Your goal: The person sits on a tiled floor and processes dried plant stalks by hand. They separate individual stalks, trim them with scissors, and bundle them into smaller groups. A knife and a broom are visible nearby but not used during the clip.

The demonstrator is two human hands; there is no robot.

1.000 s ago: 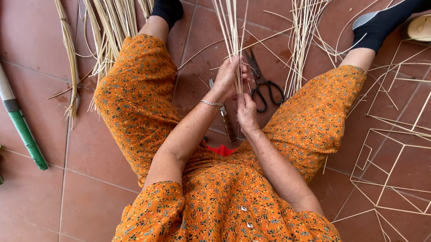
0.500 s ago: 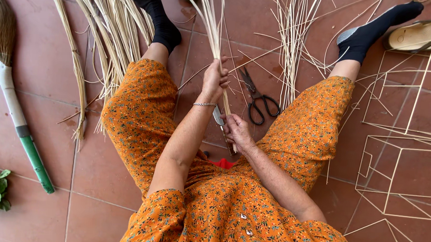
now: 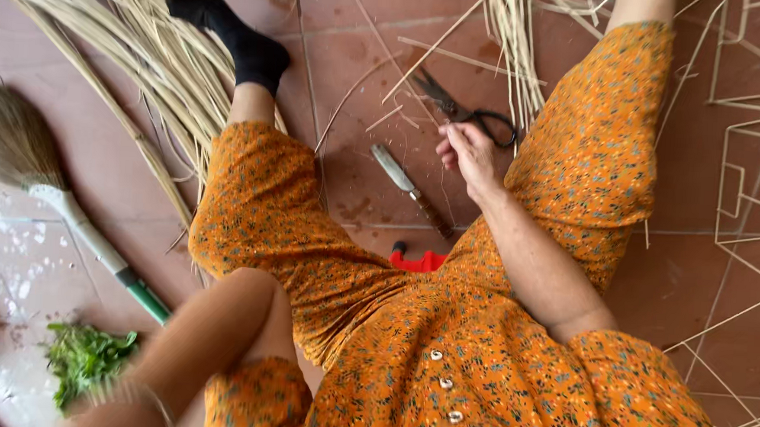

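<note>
Head view: right hand (image 3: 468,153), fingers loosely curled and holding nothing, hovers just beside the scissors (image 3: 463,112), whose blades point up-left; the knife (image 3: 412,189) lies lower left, slanting down-right. Left hand leaves the frame, its grip impossible to tell

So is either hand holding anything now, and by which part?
Right hand rests at the scissors' handle loops; a real grip cannot be told. Left hand is out of view.

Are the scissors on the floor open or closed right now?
Closed, as far as shows. The scissors lie flat on the tiles, blades together in one dark point; the right hand covers part of the handles.
</note>
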